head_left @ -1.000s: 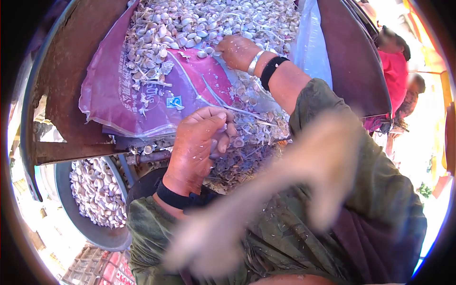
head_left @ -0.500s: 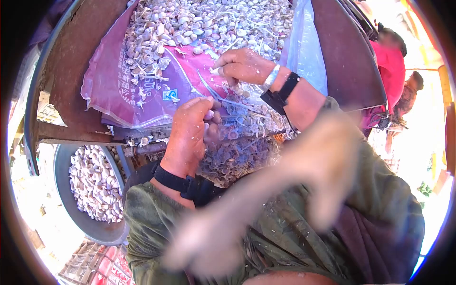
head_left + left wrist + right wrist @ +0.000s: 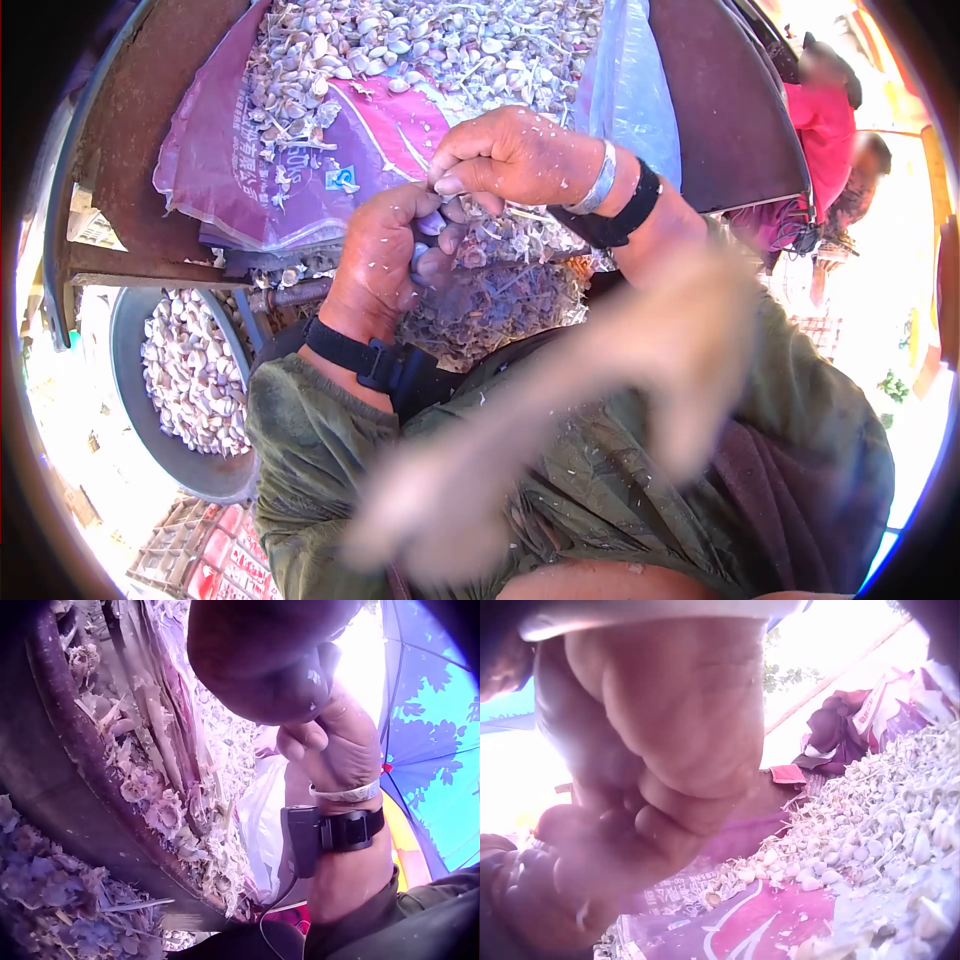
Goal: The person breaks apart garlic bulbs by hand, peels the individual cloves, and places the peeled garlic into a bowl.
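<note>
My left hand (image 3: 385,250) holds a purple-skinned garlic clove (image 3: 430,223) in its curled fingers, above the near edge of the work surface. The right hand (image 3: 520,160) has come up against the left thumb, its thumb and forefinger pinching a small pale clove mostly hidden between the fingertips. In the left wrist view, the right hand (image 3: 341,742) shows beyond the dark, close left fingers. Seen from the right wrist, the right hand's fingers (image 3: 682,780) curl in toward the left hand (image 3: 540,892). A purple printed sack (image 3: 300,210) lies beneath and beyond both hands.
A heap of garlic cloves (image 3: 430,50) covers the sack's far part. Skins and stem scraps (image 3: 490,310) lie below the hands. A grey basin (image 3: 200,470) of cloves stands low left, near crates (image 3: 215,550). A blurred pale shape (image 3: 600,360) crosses the head view. People are at right.
The right hand has drawn back from the clove heap with a small pale clove and come to the left hand's fingertips. My left hand stays near the surface's edge, shifted slightly.
</note>
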Demonstrator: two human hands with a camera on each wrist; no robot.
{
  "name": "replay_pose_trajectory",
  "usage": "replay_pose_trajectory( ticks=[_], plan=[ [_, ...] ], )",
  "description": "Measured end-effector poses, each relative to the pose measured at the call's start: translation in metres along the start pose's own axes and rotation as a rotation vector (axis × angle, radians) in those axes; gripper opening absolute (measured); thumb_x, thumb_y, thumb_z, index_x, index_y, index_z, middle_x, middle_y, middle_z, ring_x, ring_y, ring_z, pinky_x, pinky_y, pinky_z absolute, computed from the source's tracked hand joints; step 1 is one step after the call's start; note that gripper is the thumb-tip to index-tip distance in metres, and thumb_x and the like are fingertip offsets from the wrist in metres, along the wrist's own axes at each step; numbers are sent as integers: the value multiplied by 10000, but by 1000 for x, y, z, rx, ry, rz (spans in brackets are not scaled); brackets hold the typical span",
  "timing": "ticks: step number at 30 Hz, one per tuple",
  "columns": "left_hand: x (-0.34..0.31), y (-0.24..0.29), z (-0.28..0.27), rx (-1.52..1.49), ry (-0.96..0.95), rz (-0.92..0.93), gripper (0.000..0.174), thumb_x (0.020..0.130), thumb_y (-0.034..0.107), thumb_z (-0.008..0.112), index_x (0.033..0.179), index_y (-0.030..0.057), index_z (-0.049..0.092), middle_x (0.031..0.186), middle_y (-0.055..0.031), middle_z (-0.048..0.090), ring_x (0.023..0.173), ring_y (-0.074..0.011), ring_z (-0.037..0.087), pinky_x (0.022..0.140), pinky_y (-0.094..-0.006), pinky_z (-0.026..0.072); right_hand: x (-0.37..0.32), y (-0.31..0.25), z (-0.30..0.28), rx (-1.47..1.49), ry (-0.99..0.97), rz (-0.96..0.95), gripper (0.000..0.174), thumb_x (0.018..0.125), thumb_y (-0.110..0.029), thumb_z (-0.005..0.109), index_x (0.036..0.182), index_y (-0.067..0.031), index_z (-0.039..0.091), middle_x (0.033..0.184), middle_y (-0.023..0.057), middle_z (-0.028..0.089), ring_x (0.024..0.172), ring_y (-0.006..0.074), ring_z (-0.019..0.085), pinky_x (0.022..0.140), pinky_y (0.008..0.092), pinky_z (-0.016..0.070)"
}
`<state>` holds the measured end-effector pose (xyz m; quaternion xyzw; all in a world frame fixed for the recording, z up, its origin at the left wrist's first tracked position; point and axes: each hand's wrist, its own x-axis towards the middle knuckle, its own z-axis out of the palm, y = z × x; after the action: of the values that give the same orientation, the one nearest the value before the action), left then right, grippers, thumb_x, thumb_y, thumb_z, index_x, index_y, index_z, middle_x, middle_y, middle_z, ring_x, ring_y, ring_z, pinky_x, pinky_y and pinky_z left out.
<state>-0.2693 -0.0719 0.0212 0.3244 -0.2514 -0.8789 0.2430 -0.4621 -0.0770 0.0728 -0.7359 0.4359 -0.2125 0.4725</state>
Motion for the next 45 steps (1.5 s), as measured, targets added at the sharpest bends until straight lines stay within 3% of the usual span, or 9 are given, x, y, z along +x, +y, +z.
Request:
replay_pose_trajectory(
  ticks=[9,11,17,23,27,30,36,40,45],
  plan=[
    [2,0,-5,-137,29,101,258,924,219,439,879,0,569,639,-71,548,413,-120,412,376,-256,339,2,24,17,683,284,131,201,930,-164,601,1019,14,623,761,52,631,591,123,606,551,252,488],
    [4,-1,-8,-160,176,115,293,943,252,439,896,-4,574,663,-75,562,448,-127,445,381,-262,345,1,19,16,549,263,116,200,928,-171,607,1009,11,627,760,51,636,593,124,612,554,252,492],
    [0,2,-5,-221,83,22,339,962,298,454,894,-12,574,750,-91,588,558,-134,514,408,-255,381,21,-7,-2,41,295,156,178,903,-195,643,933,-22,671,705,43,641,583,88,620,514,263,491],
    [-7,4,-8,-178,-55,65,269,852,128,494,1021,-64,576,811,-125,596,572,-138,528,433,-237,407,107,89,-45,-749,527,-127,195,846,-98,591,1015,-29,661,778,143,666,721,267,679,659,367,527],
    [-5,4,-8,-184,-45,40,265,859,119,482,1015,-76,570,807,-123,592,549,-136,521,442,-239,418,135,99,-43,-1074,183,100,250,813,-78,578,1047,-62,667,934,174,676,905,361,648,758,416,518],
    [-7,4,-7,-175,-36,55,254,867,120,481,1010,-69,572,805,-118,592,549,-129,521,446,-233,418,132,97,-41,-1063,207,174,236,809,-108,597,1029,-59,668,920,172,674,853,347,659,741,416,521],
    [-7,3,-6,-105,6,84,231,879,123,489,998,-54,578,797,-95,594,551,-117,523,450,-222,414,96,78,-45,-147,335,392,199,839,-142,605,963,3,664,760,105,659,641,164,634,550,292,497],
    [-6,-1,-6,-144,23,108,248,921,176,495,1028,-32,576,795,-87,595,566,-118,528,446,-217,406,62,67,-33,530,237,136,212,837,-98,632,1001,36,639,803,64,657,613,119,606,526,254,472],
    [-6,2,5,-286,109,76,332,972,274,456,1098,-19,549,836,-103,621,606,-142,564,436,-221,403,32,2,-14,462,55,126,210,842,-55,626,1030,37,624,850,66,665,623,120,615,544,245,481]
  ],
)
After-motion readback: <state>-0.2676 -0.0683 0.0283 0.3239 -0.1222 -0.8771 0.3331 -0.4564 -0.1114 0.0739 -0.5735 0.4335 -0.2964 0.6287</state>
